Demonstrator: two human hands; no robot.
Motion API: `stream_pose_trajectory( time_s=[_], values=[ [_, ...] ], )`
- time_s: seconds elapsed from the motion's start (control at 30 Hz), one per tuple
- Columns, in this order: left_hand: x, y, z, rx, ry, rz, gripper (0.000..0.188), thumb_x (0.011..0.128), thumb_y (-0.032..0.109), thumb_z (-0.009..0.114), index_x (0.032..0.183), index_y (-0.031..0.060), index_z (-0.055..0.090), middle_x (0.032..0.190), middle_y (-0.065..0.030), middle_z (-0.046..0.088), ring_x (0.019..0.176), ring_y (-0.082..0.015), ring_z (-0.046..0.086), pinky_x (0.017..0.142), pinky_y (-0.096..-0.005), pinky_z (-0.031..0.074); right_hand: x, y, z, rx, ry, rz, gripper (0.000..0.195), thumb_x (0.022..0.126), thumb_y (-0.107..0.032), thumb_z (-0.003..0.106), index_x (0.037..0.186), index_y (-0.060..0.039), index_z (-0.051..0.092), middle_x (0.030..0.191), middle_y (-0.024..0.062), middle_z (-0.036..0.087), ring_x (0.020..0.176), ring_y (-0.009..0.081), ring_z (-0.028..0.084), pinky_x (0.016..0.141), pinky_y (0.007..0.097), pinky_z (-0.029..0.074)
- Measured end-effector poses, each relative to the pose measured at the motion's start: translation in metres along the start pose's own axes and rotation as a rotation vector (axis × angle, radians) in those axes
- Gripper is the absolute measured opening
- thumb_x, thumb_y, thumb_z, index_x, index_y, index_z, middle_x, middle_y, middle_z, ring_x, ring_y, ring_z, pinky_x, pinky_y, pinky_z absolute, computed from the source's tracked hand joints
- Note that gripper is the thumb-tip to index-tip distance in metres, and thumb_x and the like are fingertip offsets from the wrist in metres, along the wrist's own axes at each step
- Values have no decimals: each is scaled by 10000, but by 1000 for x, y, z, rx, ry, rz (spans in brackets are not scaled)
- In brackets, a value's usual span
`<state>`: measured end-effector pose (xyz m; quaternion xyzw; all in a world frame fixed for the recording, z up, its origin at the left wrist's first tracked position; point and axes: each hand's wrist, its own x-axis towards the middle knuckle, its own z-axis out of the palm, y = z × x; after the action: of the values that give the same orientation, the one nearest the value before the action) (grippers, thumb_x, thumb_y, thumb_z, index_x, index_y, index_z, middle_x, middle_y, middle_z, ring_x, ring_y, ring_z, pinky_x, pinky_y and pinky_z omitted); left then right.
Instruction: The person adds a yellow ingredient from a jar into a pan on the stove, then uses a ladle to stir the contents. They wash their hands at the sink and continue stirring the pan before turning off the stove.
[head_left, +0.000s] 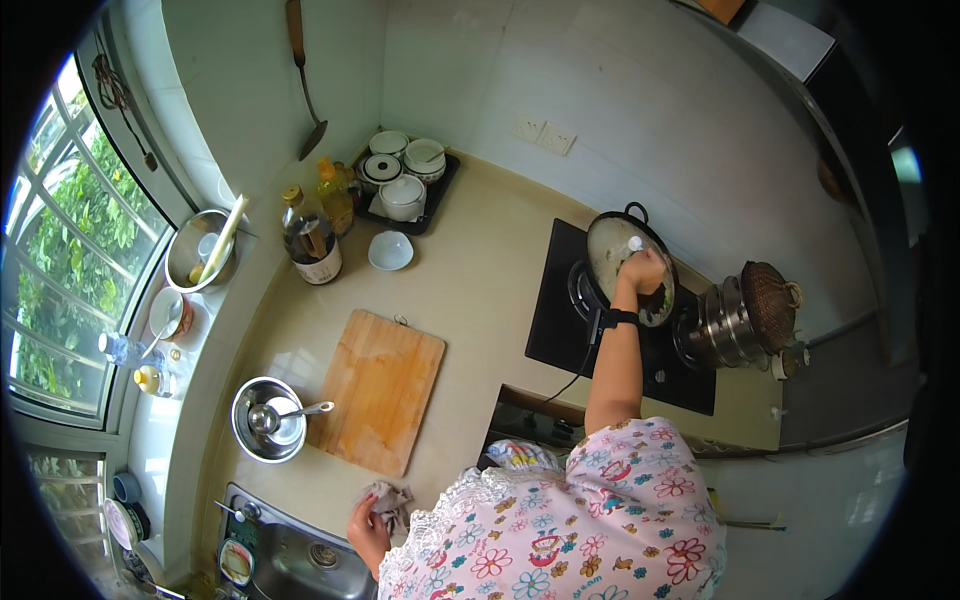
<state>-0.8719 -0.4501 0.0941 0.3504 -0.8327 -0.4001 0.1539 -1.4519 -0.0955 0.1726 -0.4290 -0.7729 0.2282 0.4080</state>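
Note:
Over a wok (643, 211) of pale, steaming food with some green bits at its edge, my right hand (643, 271) is closed around something. A small white round part shows beside the fingers; the rest of what it holds is hidden. The wok sits tilted in this view on a black cooktop (551, 330). My left hand (368, 527) rests at the counter's front edge by the sink, its fingers on a crumpled grey-brown cloth (391, 504). A black band with a cable circles my right wrist.
A wooden cutting board (386, 390) lies mid-counter, beside a steel bowl (238, 420) with a ladle (264, 418). Bottles (318, 271), a small white bowl (391, 250) and a tray (442, 196) of lidded pots stand farther back. A steel steamer (724, 322) stands right of the wok; the sink (300, 559) is front left.

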Motion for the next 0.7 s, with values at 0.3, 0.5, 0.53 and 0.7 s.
stream_pose_trajectory(
  time_s=[0.3, 0.5, 0.53, 0.7],
  values=[
    [-5, 3, -7, -12, 4, -33, 318, 771, -124, 547, 990, 40, 710, 1107, -134, 717, 991, -346, 681, 821, -396, 534, -20, -15, -2, 37, 130, -301, 140, 853, -247, 733, 905, -142, 809, 751, 181, 712, 638, 396, 666, 509, 490, 491],
    [-2, 16, -10, 61, 33, -48, 317, 758, -119, 556, 975, 51, 712, 1079, -123, 722, 958, -342, 686, 796, -389, 540, -92, -79, 23, 535, -31, -194, 167, 847, -196, 736, 932, -67, 798, 748, 185, 719, 629, 329, 700, 543, 424, 510],
    [-1, 18, -11, 97, 46, -25, 318, 756, -118, 558, 975, 54, 713, 1073, -121, 723, 953, -341, 686, 792, -387, 541, -109, -93, 33, 635, -110, -159, 180, 829, -184, 748, 936, -47, 791, 763, 191, 721, 649, 308, 714, 568, 397, 521],
    [3, 31, -10, 126, 56, -92, 321, 742, -115, 563, 962, 56, 722, 1064, -120, 725, 945, -340, 689, 795, -385, 545, -218, -175, 108, 1053, -607, 437, 166, 831, -2, 742, 964, 96, 736, 796, 156, 731, 601, 192, 684, 589, 292, 557]
  ],
)
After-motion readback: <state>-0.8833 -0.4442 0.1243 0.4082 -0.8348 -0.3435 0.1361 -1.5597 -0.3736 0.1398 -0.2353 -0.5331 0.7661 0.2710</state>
